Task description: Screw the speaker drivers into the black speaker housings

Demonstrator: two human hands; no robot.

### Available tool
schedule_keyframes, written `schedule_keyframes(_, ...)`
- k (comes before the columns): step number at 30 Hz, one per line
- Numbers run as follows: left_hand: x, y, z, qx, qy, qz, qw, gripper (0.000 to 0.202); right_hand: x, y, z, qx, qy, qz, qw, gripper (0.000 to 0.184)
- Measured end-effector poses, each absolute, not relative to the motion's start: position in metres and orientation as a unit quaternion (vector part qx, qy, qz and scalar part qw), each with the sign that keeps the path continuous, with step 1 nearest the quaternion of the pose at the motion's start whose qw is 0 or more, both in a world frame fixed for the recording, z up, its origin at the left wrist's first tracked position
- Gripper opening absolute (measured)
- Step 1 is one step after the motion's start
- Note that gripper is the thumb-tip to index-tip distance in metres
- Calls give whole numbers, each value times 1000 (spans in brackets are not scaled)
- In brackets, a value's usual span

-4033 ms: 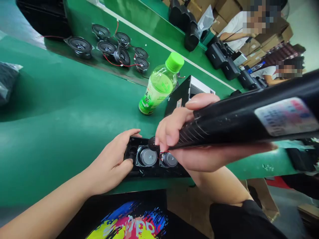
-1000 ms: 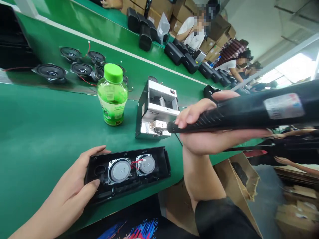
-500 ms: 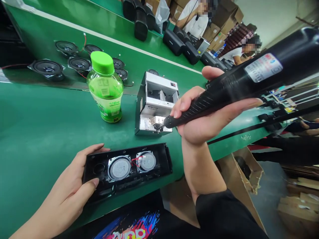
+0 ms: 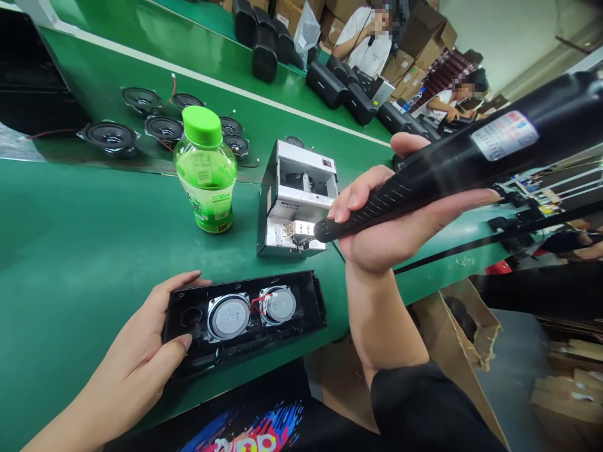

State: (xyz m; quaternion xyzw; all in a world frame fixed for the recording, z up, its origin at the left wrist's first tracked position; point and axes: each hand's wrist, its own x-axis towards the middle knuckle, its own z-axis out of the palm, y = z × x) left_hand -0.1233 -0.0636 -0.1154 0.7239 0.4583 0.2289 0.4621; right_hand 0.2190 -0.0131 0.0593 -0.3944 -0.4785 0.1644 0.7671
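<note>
My left hand (image 4: 146,342) grips the left end of a black speaker housing (image 4: 301,323) on the green bench. Two round speakers (image 4: 229,317) with silver backs sit in the housing, joined by red wires (image 4: 257,301). My right hand (image 4: 381,223) is closed around a black electric screwdriver (image 4: 433,166), raised and slanting down to the left. Its tip meets the front of a silver and black screw feeder (image 4: 301,207); whether a screw is on the bit is too small to tell.
A green-capped drink bottle (image 4: 207,176) stands left of the feeder. Loose speakers (image 4: 110,135) lie behind it on the green bench (image 4: 70,251). Black housings (image 4: 325,81) line the far side, where two people (image 4: 367,31) sit. An open cardboard box (image 4: 466,333) is at lower right.
The view has shifted slightly, so bench items appear a little further right. Both hands keep their holds, and the screwdriver's tip stays at the screw feeder.
</note>
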Motion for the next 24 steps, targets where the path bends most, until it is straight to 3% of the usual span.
schedule_keyframes(4,-118,-68,-111,724,462,242,451,75,219,-13,59,-420,-484,162,750,68)
schedule_keyframes(9,-113,-70,-107,715,478,260,439,73,221,-7,56,-411,-498,160,746,90)
schedule_keyframes(15,-121,-62,-112,733,458,233,446,76,225,-2,47,-331,-519,207,760,92)
schedule_keyframes(22,-108,-67,-103,726,463,266,434,74,219,-72,84,-412,-498,273,713,71)
schedule_keyframes(24,-104,-68,-101,725,461,270,434,72,215,-103,97,-423,-507,293,692,51)
